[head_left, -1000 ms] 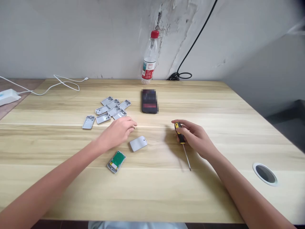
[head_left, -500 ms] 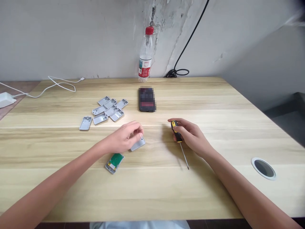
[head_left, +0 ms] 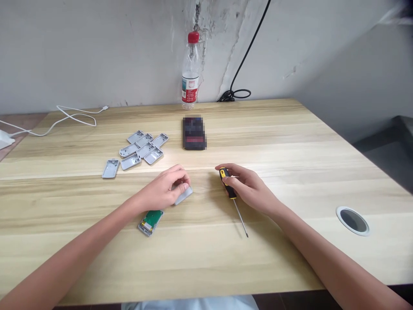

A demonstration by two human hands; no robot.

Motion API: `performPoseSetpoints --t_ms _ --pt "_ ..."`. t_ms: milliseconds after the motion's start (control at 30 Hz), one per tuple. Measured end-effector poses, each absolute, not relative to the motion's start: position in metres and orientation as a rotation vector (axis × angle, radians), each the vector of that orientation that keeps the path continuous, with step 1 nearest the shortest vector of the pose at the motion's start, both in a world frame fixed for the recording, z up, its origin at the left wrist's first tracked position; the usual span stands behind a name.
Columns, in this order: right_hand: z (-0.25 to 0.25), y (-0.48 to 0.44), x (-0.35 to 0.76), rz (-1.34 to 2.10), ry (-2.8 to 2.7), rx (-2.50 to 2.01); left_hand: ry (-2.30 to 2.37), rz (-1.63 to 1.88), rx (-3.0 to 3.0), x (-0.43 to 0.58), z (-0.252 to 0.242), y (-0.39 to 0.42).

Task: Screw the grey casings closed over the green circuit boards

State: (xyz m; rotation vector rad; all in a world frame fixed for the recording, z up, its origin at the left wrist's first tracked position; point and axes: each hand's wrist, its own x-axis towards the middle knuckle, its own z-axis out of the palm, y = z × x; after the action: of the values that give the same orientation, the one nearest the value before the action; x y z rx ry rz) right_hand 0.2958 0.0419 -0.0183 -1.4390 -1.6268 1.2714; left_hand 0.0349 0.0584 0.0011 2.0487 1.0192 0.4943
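Note:
My left hand [head_left: 171,186] is closed, its thumb and fingers pinched at the upper end of a grey plastic cover [head_left: 183,196] on the table; the fingers partly hide that end. Just below this hand is an open grey case with a green circuit board [head_left: 153,218] and a paler part at its near end. To the right, my right hand [head_left: 245,185] wraps round the black and yellow handle of a screwdriver [head_left: 229,186]. The metal shaft points down toward me, with its tip away from the case and cover.
Several empty grey case halves [head_left: 145,149] lie grouped at the left, one [head_left: 110,168] slightly apart. Behind them are a phone [head_left: 194,133], a plastic bottle [head_left: 190,82] with a red cap and a white cable [head_left: 74,115]. A round grommet [head_left: 352,221] is set into the table at right.
The whole view has shifted slightly. My left thumb has come down onto the grey cover. My right hand has moved a little left and nearer me with the screwdriver.

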Motion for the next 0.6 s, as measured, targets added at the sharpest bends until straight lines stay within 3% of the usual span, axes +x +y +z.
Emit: performPoseSetpoints --t_ms 433,600 --pt "-0.016 0.037 0.285 1.259 -1.429 -1.278 1.065 0.544 2.144 0.032 0.001 0.057" --pt "-0.014 0.028 0.269 1.025 -1.326 -1.051 1.015 0.526 2.286 0.028 0.009 0.047"
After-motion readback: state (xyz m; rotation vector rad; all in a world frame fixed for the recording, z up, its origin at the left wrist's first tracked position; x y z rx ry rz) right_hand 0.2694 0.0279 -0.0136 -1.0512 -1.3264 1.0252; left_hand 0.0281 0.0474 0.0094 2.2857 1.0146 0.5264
